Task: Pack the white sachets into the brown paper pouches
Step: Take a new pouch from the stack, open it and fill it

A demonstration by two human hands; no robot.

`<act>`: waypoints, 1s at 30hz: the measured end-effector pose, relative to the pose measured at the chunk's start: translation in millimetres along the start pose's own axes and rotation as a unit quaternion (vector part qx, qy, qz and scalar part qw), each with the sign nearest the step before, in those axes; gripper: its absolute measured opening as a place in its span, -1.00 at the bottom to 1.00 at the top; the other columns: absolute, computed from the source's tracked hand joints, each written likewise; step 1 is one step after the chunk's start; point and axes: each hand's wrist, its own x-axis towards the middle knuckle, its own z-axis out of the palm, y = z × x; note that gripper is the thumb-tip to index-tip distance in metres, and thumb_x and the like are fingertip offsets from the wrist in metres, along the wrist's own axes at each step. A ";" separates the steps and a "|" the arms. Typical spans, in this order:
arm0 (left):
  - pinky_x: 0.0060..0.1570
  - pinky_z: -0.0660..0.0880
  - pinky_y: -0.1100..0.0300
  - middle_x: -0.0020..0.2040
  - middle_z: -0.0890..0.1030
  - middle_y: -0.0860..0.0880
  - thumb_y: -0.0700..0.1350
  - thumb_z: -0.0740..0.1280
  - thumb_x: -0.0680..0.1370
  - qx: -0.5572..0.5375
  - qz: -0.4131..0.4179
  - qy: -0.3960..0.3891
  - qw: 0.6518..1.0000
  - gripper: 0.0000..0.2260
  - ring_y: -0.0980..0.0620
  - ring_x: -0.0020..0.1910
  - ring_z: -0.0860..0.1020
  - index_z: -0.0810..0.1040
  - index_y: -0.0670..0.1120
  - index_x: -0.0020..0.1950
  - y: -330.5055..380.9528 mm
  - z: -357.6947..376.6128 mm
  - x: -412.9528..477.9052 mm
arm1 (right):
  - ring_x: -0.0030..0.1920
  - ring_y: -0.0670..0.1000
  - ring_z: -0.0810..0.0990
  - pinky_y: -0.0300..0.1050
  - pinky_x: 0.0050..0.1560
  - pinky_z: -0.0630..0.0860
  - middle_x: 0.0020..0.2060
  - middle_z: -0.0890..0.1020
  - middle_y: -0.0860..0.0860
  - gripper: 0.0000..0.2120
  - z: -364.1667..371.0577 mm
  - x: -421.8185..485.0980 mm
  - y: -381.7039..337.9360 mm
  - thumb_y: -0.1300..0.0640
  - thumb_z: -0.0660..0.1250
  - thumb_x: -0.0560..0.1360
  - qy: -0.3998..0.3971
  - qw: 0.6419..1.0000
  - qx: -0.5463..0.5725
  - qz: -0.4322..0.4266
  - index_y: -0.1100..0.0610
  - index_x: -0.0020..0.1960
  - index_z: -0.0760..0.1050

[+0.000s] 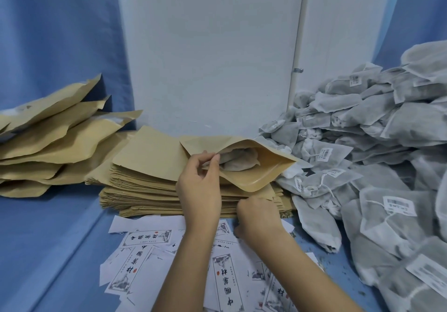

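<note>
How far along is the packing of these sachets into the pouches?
Done: a heap of puffy, seemingly filled pouches lies at the left. In hand: the left hand pinches open a pouch already holding sachets. Left: a big sachet pile at the right and a thick stack of flat pouches, so much remains.
</note>
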 end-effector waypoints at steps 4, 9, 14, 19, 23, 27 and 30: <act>-0.22 0.37 0.53 -0.32 0.59 0.23 -0.17 0.38 0.52 -0.004 -0.004 0.001 1.000 -0.84 0.35 -0.23 0.53 0.56 0.07 -0.21 0.2 0.6 0.8 | -0.26 0.08 0.38 -0.14 -0.24 0.30 -0.13 0.60 0.08 -0.83 -2.7 -4.0 -0.9 0.28 0.33 0.47 0.047 0.999 -0.003 -0.003 0.10 -0.20 0.36; -0.21 0.38 0.52 -0.25 0.59 0.17 -0.17 0.38 0.52 0.000 -0.003 0.001 1.000 -0.83 0.36 -0.23 0.52 0.55 0.08 -0.21 0.2 -0.8 2.7 | -0.30 0.09 0.45 -0.17 -0.30 0.36 -0.33 0.50 0.03 -0.80 -28.1 -12.1 -3.6 0.23 0.30 0.45 0.072 0.993 0.093 -0.023 0.14 -0.32 0.36; -0.27 0.38 0.53 -0.22 0.59 0.15 -0.17 0.37 0.53 -0.007 -0.007 0.000 1.000 -0.84 0.38 -0.23 0.52 0.55 0.06 -0.21 2.3 -4.8 2.5 | -0.33 -0.16 0.55 -0.29 -0.32 0.46 -0.35 0.61 -0.11 -0.85 -80.0 -23.1 28.1 0.21 0.39 0.38 0.109 0.891 0.439 -0.041 -0.01 -0.30 0.58; -0.25 0.39 0.53 -0.21 0.60 0.13 -0.15 0.37 0.53 -0.017 -0.015 0.004 1.000 -0.85 0.36 -0.23 0.53 0.55 0.06 -0.20 2.3 -5.1 2.9 | -0.30 -0.08 0.56 -0.10 -0.18 0.50 -0.33 0.63 0.00 -0.92 -78.7 -18.8 47.7 0.24 0.36 0.37 0.236 0.784 0.574 0.022 0.07 -0.24 0.54; -0.24 0.39 0.53 -0.20 0.60 0.12 -0.15 0.37 0.53 -0.009 -0.014 0.007 1.000 -0.87 0.35 -0.22 0.53 0.56 0.05 -0.19 2.0 -5.4 2.9 | -0.33 -0.20 0.49 -0.43 -0.39 0.34 -0.35 0.60 -0.06 -0.90 -65.6 -11.2 38.7 0.23 0.36 0.35 0.313 0.830 0.461 0.022 0.04 -0.26 0.50; -0.26 0.39 0.49 -0.26 0.60 0.14 -0.15 0.36 0.54 -0.005 -0.009 0.014 1.000 -0.85 0.31 -0.27 0.52 0.55 0.04 -0.22 3.9 -5.2 0.8 | -0.29 -0.12 0.52 -0.35 -0.34 0.37 -0.31 0.60 -0.08 -0.90 -43.7 0.7 28.5 0.22 0.33 0.41 0.291 0.888 0.356 0.020 0.02 -0.17 0.52; -0.27 0.39 0.49 -0.30 0.59 0.16 -0.15 0.35 0.54 -0.004 -0.004 0.017 1.000 -0.83 0.30 -0.29 0.51 0.55 0.06 -0.23 6.5 -6.7 -0.8 | -0.20 -0.01 0.54 -0.12 -0.22 0.46 -0.23 0.63 -0.02 -0.87 -33.8 9.3 23.7 0.21 0.28 0.46 0.268 0.910 0.314 0.028 0.06 -0.04 0.55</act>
